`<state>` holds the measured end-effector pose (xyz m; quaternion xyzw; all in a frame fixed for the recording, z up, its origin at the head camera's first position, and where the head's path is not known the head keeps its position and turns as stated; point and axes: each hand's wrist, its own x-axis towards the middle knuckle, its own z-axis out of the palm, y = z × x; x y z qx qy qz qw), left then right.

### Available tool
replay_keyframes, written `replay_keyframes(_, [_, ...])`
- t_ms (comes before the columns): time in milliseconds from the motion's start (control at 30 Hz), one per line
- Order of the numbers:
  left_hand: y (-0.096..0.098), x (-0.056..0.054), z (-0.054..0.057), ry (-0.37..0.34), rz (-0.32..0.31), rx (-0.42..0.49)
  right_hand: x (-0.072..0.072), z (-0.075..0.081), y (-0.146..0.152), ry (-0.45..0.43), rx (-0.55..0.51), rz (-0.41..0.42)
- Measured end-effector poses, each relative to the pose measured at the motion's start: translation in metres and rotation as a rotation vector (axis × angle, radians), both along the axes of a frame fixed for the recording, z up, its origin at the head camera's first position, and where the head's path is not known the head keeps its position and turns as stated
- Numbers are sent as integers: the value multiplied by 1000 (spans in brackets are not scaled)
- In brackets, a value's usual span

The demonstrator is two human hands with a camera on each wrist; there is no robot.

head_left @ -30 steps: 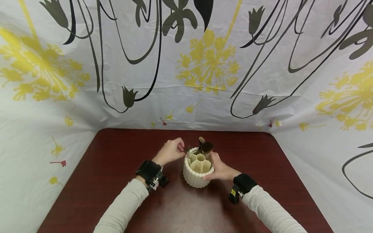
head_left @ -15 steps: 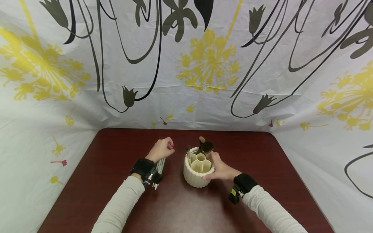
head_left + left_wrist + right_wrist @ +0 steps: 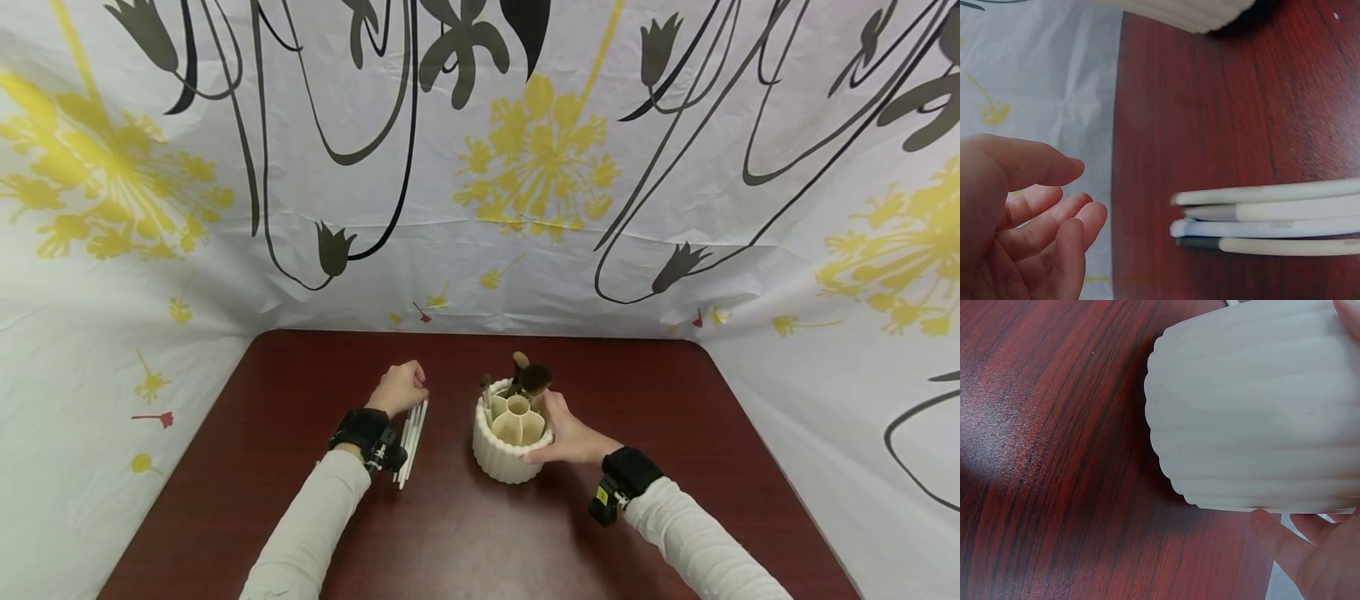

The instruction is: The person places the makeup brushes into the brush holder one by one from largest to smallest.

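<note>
Brush holder, cream, ribbed: upright on table, right hand gripping its side; a steady hold advisable. Slim pale rods, four: beside left hand, fingers loosely curled, holding nothing; probably best pinched singly.

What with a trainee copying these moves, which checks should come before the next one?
1. Holder upright on the table: ok.
2. Right grip steadying the holder: ok, curved against its side.
3. Left grip free: ok, holding nothing.
4. Pale sticks picked up: not ok, four lie on the table by the left grip.
5. Front compartment clear to the bottom: cannot tell, too small to see.
</note>
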<state>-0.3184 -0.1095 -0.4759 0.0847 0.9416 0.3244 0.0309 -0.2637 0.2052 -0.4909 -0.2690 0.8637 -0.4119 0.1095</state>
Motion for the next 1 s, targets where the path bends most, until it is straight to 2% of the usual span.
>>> replay_keyframes(167, [-3, 2, -10, -33, 20, -11, 0, -1, 1, 53, -5, 18])
replay_keyframes(400, [-4, 4, -29, -84, 61, -64, 0, 1, 0, -23, 7, 0])
replay_keyframes(500, [-5, 4, -35, -96, 65, -69, 0, 3, 0, -26, 6, 0])
replay_keyframes(767, [-4, 7, -45, -96, 64, -110, 0, 3, 0, -26, 6, 8])
replay_keyframes(1000, [-5, 7, -47, -81, 60, -131, 1, 4, 0, -41, 2, 7])
